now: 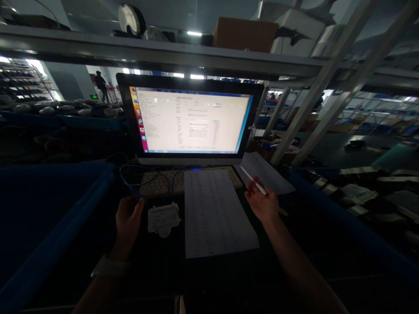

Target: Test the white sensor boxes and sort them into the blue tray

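Observation:
My left hand (127, 220) is closed around the end of a blue cable (131, 185) that loops up toward the monitor. Just right of it lies a small white box-shaped device (163, 219) on the dark desk. My right hand (262, 203) pinches a thin white pen (252, 179), tip pointing up and left. Between the hands lies a printed sheet (214, 213) full of fine rows, partly covering a pale keyboard (160, 183). A lit monitor (191, 120) stands behind, showing a window with lists.
A blue bin (49, 226) stands at the left, another blue bin wall (353, 235) at the right. A second paper (266, 172) lies right of the monitor. Metal shelf rails (163, 52) run overhead with a cardboard box (244, 34). A person stands far back left.

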A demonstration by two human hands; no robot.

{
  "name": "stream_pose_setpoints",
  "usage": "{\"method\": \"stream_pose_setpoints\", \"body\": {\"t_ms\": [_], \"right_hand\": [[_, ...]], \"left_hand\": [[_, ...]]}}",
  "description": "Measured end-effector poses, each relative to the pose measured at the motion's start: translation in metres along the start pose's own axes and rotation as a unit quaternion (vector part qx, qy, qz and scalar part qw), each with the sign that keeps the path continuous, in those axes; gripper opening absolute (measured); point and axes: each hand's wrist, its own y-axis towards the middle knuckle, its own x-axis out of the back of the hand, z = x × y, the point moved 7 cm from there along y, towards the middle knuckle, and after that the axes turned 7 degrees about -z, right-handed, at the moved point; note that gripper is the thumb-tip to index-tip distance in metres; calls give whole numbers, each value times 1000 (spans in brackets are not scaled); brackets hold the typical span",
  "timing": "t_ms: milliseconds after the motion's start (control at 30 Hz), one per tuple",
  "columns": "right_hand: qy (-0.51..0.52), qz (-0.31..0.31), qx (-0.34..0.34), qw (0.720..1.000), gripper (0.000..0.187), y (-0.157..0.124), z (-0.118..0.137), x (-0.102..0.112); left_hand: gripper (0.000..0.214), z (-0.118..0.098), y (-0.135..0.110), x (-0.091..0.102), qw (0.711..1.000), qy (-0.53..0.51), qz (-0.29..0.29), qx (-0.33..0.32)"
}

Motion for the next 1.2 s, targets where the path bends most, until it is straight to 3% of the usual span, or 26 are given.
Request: {"method": "stream_pose_setpoints", "body": {"t_ms": [300,433,567,867,1000,1200], "right_hand": [[-24,-11,-17,1000,34,0,-3,-1],[-21,-2,12,1000,27,1,-1,-3],[-18,10,20,1000,31,2,-3,-4],[-47,-36,11,998,21,6,-5,4],[-38,-44,21,998,27,5,-4,4],[-22,-54,17,998,19,7,-1,7]], "left_hand": [[35,6,2,1,1000,7,-4,-23],[35,10,3,0,1000,-1,-3,-12],[34,9,2,0,1000,-2,0,-12],[35,7,2,1,1000,-3,-12,-19],[36,8,3,1,999,3,-9,-30],[36,11,3,0,1000,-7,1,6]]}}
